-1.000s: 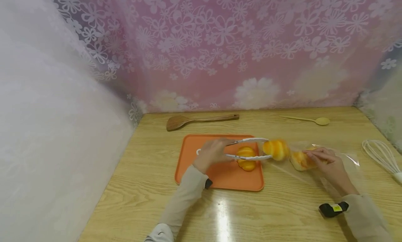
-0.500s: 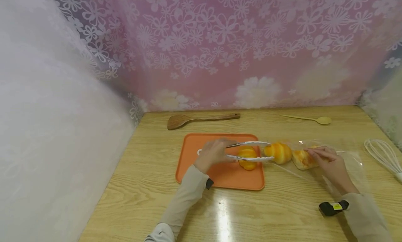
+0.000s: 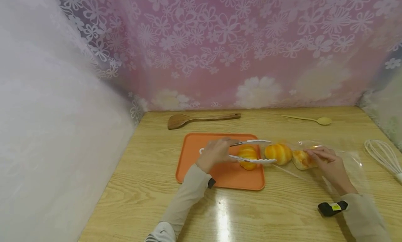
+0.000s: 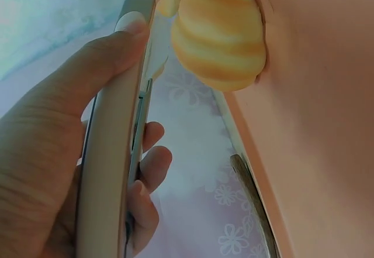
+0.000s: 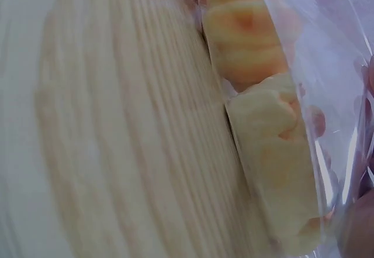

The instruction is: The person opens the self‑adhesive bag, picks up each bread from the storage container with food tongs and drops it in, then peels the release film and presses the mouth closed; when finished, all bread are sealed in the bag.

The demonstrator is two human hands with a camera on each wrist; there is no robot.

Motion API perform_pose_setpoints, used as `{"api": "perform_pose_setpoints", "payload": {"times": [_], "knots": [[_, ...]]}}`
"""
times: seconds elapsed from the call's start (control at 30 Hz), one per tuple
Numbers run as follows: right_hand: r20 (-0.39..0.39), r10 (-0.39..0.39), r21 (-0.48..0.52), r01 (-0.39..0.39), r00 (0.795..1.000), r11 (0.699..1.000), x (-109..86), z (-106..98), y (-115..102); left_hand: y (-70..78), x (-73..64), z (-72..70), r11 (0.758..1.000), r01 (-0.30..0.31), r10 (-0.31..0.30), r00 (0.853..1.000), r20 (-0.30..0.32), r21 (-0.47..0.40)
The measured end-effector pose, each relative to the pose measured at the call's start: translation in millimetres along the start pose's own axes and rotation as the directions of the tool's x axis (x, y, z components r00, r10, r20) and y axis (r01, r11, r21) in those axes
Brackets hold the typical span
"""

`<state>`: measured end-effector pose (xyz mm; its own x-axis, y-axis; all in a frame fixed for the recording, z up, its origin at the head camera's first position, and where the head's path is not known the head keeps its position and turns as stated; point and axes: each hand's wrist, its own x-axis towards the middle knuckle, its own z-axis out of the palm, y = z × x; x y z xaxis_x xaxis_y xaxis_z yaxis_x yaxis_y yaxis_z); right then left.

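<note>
My left hand (image 3: 216,152) grips a pair of metal tongs (image 4: 111,129) with white tips, above the orange tray (image 3: 216,177). Past the tray's right edge, the spread tips lie on either side of a striped yellow bread roll (image 3: 280,153). That roll sits at the mouth of a clear plastic bag (image 3: 348,165), against a pale browned piece of bread (image 3: 301,160) deeper inside. Fingers of my right hand (image 3: 329,163) pinch the bag's upper film over the pale bread. Another striped roll (image 3: 248,164) rests on the tray, partly hidden under the tongs.
Behind the tray a wooden spatula (image 3: 179,122) lies along the back of the table (image 3: 141,193). To its right is a yellowish spoon (image 3: 323,121). A white whisk (image 3: 381,153) lies at the right edge.
The tongs and the striped roll between them have shifted slightly right and toward the front, with the roll closer to the pale bread. My right hand has stayed nearly in place.
</note>
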<state>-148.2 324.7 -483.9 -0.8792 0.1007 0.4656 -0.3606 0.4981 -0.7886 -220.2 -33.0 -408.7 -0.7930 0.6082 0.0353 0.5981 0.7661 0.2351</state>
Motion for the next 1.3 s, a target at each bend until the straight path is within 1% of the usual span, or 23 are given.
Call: {"api": "perform_pose_setpoints", "payload": {"times": [0.1, 0.17, 0.27, 0.33, 0.43, 0.5, 0.6, 0.7, 0.83, 0.9, 0.97, 1.03, 1.17, 1.3], "knots": [[0.009, -0.002, 0.011, 0.002, 1.000, 1.000, -0.1, 1, 0, 3.3, 1.8, -0.2, 1.000, 0.001, -0.001, 1.000, 0.019, 0.010], [0.018, 0.009, 0.010, -0.009, 1.000, 1.000, -0.5, 0, 0, 4.9, 2.9, 0.0, 1.000, 0.002, -0.003, 1.000, 0.020, 0.031], [0.039, 0.031, -0.010, -0.031, 0.999, 0.999, -1.2, -1, 2, 5.9, 3.4, 0.8, 0.998, -0.001, 0.001, 1.000, -0.001, 0.062], [0.046, 0.050, -0.019, -0.050, 0.998, 0.999, -1.2, -1, 3, 5.0, 2.9, 1.6, 0.997, -0.016, 0.018, 1.000, -0.024, 0.076], [0.048, 0.074, -0.031, -0.073, 0.996, 0.997, -0.3, -2, 5, 2.4, 0.1, 1.3, 0.996, -0.030, 0.033, 0.999, -0.038, 0.079], [0.048, 0.083, -0.034, -0.081, 0.995, 0.996, 0.6, -2, 5, 0.2, -1.8, 0.3, 0.997, -0.039, 0.042, 0.999, -0.033, 0.071], [0.052, 0.094, -0.037, -0.092, 0.994, 0.995, 1.1, -3, 3, -2.4, -3.8, -1.7, 0.998, -0.043, 0.044, 0.999, -0.008, 0.054], [0.057, 0.079, -0.026, -0.078, 0.995, 0.997, 0.6, -3, 2, -3.7, -3.0, -2.2, 0.999, -0.046, 0.046, 0.999, 0.016, 0.025], [0.052, 0.047, 0.016, -0.048, 0.998, 0.999, -0.8, 0, 3, -2.0, 1.5, -1.1, 1.000, -0.023, 0.023, 0.999, 0.038, 0.005], [0.037, 0.031, 0.035, -0.032, 0.999, 0.999, -0.9, 1, 4, -0.6, 3.5, 0.9, 1.000, -0.006, 0.006, 1.000, 0.029, -0.006], [0.028, 0.024, 0.041, -0.026, 0.999, 0.999, -1.3, 1, 5, 0.3, 4.2, 3.1, 1.000, 0.010, -0.010, 1.000, 0.012, -0.007], [0.018, 0.019, 0.036, -0.020, 1.000, 0.999, -1.4, 1, 6, 0.9, 3.9, 5.3, 0.999, 0.026, -0.026, 1.000, -0.010, -0.027], [0.025, 0.031, 0.023, -0.032, 0.999, 0.999, -1.1, 0, 5, 3.6, 4.9, 7.6, 0.999, 0.041, -0.042, 0.998, -0.047, -0.032], [0.030, 0.017, -0.022, -0.016, 0.999, 1.000, 0.9, 2, 2, 10.2, 9.4, 9.3, 0.998, 0.061, -0.058, 0.994, -0.093, 0.028]]}}
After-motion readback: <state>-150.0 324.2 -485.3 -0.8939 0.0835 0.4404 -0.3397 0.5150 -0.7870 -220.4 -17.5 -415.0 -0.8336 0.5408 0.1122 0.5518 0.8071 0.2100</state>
